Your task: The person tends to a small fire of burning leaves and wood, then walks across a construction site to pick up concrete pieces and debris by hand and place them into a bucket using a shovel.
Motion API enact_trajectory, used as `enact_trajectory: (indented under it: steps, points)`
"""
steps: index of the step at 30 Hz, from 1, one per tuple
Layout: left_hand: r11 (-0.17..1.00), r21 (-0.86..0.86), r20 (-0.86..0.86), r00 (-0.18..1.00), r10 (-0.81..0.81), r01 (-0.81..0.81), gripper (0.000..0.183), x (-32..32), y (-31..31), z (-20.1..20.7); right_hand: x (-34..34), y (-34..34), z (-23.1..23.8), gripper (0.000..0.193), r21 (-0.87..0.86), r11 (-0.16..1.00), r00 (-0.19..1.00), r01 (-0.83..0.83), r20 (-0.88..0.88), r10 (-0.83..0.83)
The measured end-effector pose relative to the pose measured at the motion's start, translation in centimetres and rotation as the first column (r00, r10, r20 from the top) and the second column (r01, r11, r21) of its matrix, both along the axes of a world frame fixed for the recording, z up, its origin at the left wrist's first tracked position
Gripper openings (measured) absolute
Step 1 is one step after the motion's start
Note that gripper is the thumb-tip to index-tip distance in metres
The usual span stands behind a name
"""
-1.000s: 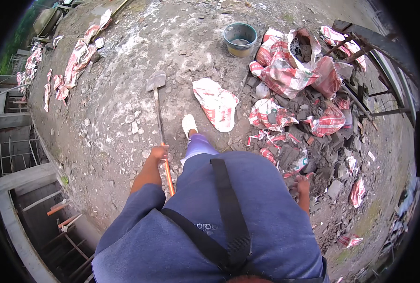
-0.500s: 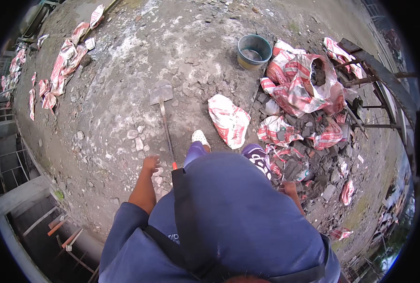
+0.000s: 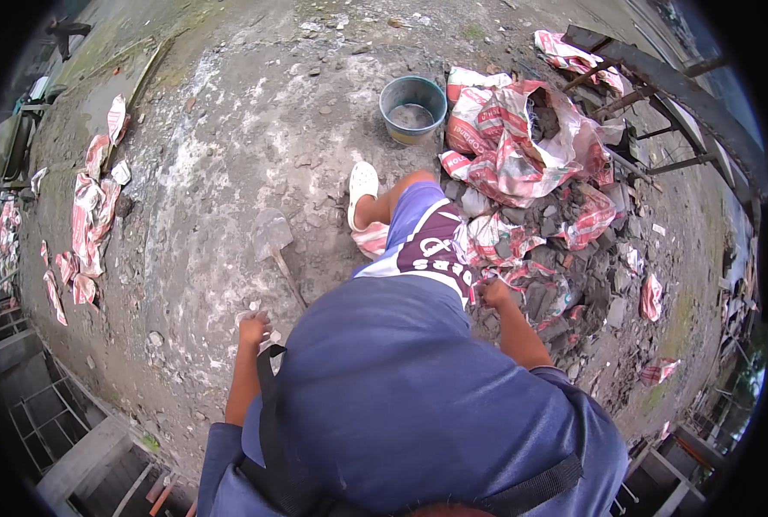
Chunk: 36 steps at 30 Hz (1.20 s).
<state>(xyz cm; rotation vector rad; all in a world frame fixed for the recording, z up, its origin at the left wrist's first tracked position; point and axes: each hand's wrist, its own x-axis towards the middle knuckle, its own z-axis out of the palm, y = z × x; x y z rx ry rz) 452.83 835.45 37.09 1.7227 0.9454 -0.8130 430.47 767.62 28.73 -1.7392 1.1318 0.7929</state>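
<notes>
My left hand (image 3: pixel 253 329) hangs over the ground on the left with its fingers loosely apart and nothing in it. Ahead of it lies a shovel (image 3: pixel 272 234) with a dusty flat blade; my body hides the lower part of its handle. At the right of my purple shorts, my right hand (image 3: pixel 494 294) is low beside torn red-and-white sack pieces (image 3: pixel 519 274). Its fingers are bent and partly hidden, and whether they touch anything I cannot tell. A flat red-and-white sack (image 3: pixel 372 239) shows only partly beneath my stepping leg.
A teal bucket (image 3: pixel 412 112) with grey stuff inside stands ahead. Beside it is a rubble-filled sack (image 3: pixel 522 138), with broken rubble (image 3: pixel 565 297) spilling nearer me. A rusty metal frame (image 3: pixel 673 82) rises at the far right. Crumpled sacks (image 3: pixel 91 215) lie to the left.
I have stepped forward, one leg with a white clog now stretched ahead over the flat sack. My right hand and forearm show more fully. Bucket and rubble sit further left in view.
</notes>
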Motion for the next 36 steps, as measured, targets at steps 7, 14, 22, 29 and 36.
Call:
enact_trajectory:
  steps: [7, 14, 22, 29, 36]
  points:
    - [0.955, 0.11, 0.168, 0.941, -0.292, 0.276, 0.032, 22.2, -12.2, -0.6, 21.5, -8.8, -9.2, 0.036, 0.033, 0.998, 0.998, 0.053, -0.016, -0.053]
    - [0.826, 0.169, -0.062, 0.843, -0.535, 0.537, 0.04, 41.4, -28.5, 1.2, 51.7, -20.6, -20.9, 0.044, -0.296, 0.955, 0.984, 0.006, 0.17, 0.046]
    - [0.867, 0.274, -0.038, 0.906, -0.422, 0.415, 0.042, 58.9, -45.0, 7.8, 63.7, -27.0, -40.5, 0.069, -0.159, 0.985, 0.987, 0.068, -0.133, -0.09]
    - [0.499, 0.207, -0.518, 0.528, -0.673, 0.841, 0.043, 61.5, -43.9, 3.9, 70.8, -24.4, -48.3, 0.066, -0.115, 0.593, 0.603, 0.797, 0.1, -0.792]
    - [0.43, 0.241, -0.316, 0.489, -0.813, 0.87, 0.044, 70.3, -46.4, 0.8, 81.1, -21.3, -31.1, 0.049, -0.163, 0.864, 0.878, 0.476, 0.033, -0.477]
